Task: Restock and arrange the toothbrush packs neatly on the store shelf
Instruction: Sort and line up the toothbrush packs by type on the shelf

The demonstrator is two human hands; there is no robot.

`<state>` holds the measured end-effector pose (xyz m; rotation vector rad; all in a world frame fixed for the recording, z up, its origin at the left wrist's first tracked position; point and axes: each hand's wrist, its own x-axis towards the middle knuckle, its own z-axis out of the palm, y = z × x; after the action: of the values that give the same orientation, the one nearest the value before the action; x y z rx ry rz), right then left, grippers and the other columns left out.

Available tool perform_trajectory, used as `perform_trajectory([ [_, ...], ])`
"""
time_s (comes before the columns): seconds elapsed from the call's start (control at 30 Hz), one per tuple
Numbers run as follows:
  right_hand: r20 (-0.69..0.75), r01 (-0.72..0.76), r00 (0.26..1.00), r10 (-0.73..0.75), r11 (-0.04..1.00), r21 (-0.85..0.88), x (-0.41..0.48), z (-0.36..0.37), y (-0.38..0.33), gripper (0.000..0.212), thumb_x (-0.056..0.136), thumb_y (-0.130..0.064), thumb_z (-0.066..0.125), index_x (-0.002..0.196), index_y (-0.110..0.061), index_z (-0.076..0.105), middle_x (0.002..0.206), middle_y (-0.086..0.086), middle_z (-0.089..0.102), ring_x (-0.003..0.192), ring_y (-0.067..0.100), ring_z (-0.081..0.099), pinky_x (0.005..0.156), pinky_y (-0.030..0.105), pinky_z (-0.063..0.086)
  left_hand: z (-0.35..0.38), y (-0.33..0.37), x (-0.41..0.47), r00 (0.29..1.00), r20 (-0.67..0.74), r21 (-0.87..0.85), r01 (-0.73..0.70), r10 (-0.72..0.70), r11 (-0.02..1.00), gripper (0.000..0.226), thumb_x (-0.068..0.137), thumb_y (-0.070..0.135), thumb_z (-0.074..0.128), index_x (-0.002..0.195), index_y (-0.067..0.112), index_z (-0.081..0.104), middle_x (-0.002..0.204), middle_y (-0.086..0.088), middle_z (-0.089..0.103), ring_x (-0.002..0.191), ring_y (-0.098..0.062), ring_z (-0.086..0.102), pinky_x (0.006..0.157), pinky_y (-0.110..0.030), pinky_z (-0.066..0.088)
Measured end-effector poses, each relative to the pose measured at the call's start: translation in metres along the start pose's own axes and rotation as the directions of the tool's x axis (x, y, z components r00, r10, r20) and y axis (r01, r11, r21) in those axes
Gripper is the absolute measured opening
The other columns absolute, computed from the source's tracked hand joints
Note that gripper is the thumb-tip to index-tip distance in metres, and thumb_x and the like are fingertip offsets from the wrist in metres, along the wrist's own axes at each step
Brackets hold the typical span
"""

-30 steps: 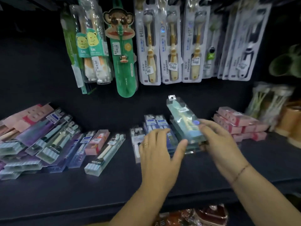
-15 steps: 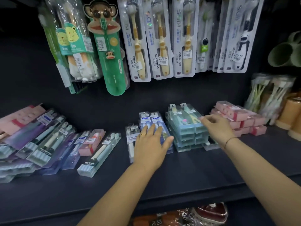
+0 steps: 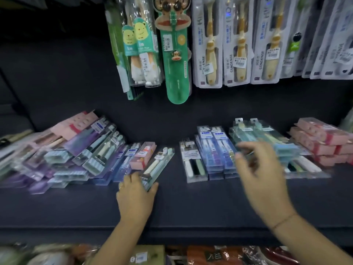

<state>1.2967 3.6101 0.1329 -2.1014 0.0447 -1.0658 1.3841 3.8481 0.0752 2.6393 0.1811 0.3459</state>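
Toothbrush packs lie in rows on the dark shelf (image 3: 191, 207). My left hand (image 3: 136, 196) grips the near end of a clear pack with a pale brush (image 3: 157, 166), fingers on its left side and thumb at its right edge. My right hand (image 3: 261, 175) hovers blurred, fingers spread and holding nothing, above the gap between the blue packs (image 3: 215, 150) and the teal stack (image 3: 267, 136). A clear pack with white, black and green brushes (image 3: 193, 165) lies left of the blue ones.
A loose heap of purple and clear packs (image 3: 72, 155) fills the left. Pink boxes (image 3: 321, 142) are stacked at the right. A small pink box (image 3: 143, 155) lies by the clear pack. Hanging children's brush packs (image 3: 208, 44) cover the back wall. Bagged goods (image 3: 219, 255) sit below.
My left hand has left the blue packs and moved left onto the clear pack. My right hand has come off the teal stack, back and left. The view has shifted left.
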Motion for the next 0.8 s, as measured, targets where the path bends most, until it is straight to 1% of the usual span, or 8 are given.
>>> perform_trajectory([
  [0.07,0.221,0.033,0.975,-0.036,0.999,0.016,-0.017,0.023,-0.011,0.013,0.092,-0.019,0.061,0.104,-0.024,0.06,0.094,-0.013,0.051,0.081,0.008,0.054,0.071,0.015,0.044,0.004,-0.008,0.002,1.0,0.01,-0.048,0.001,-0.001,0.999,0.057,0.086,0.035,0.07,0.133,0.007,0.052,0.129,-0.014,0.054,0.122,-0.035,0.047,0.098,-0.043,0.038],
  [0.17,0.425,-0.079,0.903,0.059,0.996,0.03,-0.035,0.044,-0.014,0.012,0.094,-0.023,0.059,0.103,-0.031,0.058,0.094,-0.015,0.052,0.087,0.005,0.055,0.073,0.015,0.045,0.004,-0.003,0.006,0.998,-0.062,-0.222,-0.012,-0.002,0.975,0.049,0.084,0.025,0.072,0.127,0.005,0.059,0.122,-0.016,0.057,0.118,-0.035,0.045,0.099,-0.038,0.035],
  [0.23,0.449,-0.135,0.887,0.104,0.99,0.037,-0.044,0.049,-0.012,0.012,0.095,-0.022,0.059,0.102,-0.033,0.058,0.094,-0.014,0.053,0.088,0.004,0.055,0.073,0.015,0.045,0.0,0.01,0.006,0.992,-0.12,-0.348,-0.008,-0.036,0.937,0.049,0.085,0.024,0.072,0.129,0.004,0.058,0.123,-0.016,0.054,0.121,-0.035,0.043,0.1,-0.038,0.034],
  [0.3,0.452,-0.166,0.882,0.136,0.986,0.028,-0.051,0.051,-0.01,0.011,0.094,-0.021,0.06,0.101,-0.03,0.06,0.095,-0.014,0.055,0.088,0.005,0.056,0.073,0.014,0.045,0.0,0.027,0.002,0.987,-0.162,-0.436,-0.051,-0.022,0.899,0.051,0.087,0.024,0.071,0.133,0.009,0.056,0.127,-0.011,0.05,0.124,-0.029,0.039,0.099,-0.03,0.034],
  [0.43,0.437,-0.19,0.88,0.188,0.981,-0.039,-0.056,0.051,0.001,0.013,0.093,-0.019,0.062,0.099,-0.031,0.059,0.097,-0.015,0.055,0.09,0.001,0.055,0.073,0.011,0.043,0.013,0.049,-0.01,0.98,-0.196,-0.458,-0.082,-0.011,0.885,0.057,0.087,0.029,0.072,0.137,0.01,0.053,0.126,-0.006,0.046,0.119,-0.021,0.035,0.095,-0.025,0.032],
  [0.67,0.542,-0.163,0.81,0.224,0.974,-0.158,-0.051,0.048,0.015,0.031,0.096,-0.029,0.056,0.126,-0.033,0.049,0.11,-0.025,0.039,0.103,-0.006,0.047,0.087,0.011,0.04,0.026,0.037,-0.01,0.998,0.047,-0.391,-0.014,0.035,0.92,0.087,0.076,0.043,0.08,0.144,0.008,0.04,0.134,-0.007,0.045,0.128,-0.026,0.042,0.104,-0.035,0.039],
  [0.73,0.554,-0.153,0.802,0.223,0.973,-0.17,-0.05,0.048,0.014,0.033,0.097,-0.031,0.055,0.129,-0.032,0.048,0.112,-0.023,0.039,0.105,-0.003,0.047,0.091,0.014,0.04,0.025,0.033,-0.008,0.994,0.08,-0.391,-0.034,0.071,0.92,0.081,0.075,0.041,0.081,0.141,0.01,0.045,0.127,-0.004,0.052,0.12,-0.023,0.051,0.096,-0.032,0.045],
  [0.8,0.56,-0.135,0.801,0.211,0.975,-0.174,-0.05,0.05,0.013,0.035,0.097,-0.031,0.055,0.131,-0.031,0.048,0.114,-0.022,0.039,0.108,-0.003,0.046,0.096,0.017,0.04,0.021,0.028,-0.004,0.988,0.118,-0.43,-0.041,0.101,0.902,0.071,0.076,0.038,0.081,0.136,0.013,0.051,0.11,0.003,0.06,0.102,-0.015,0.059,0.082,-0.024,0.046],
])
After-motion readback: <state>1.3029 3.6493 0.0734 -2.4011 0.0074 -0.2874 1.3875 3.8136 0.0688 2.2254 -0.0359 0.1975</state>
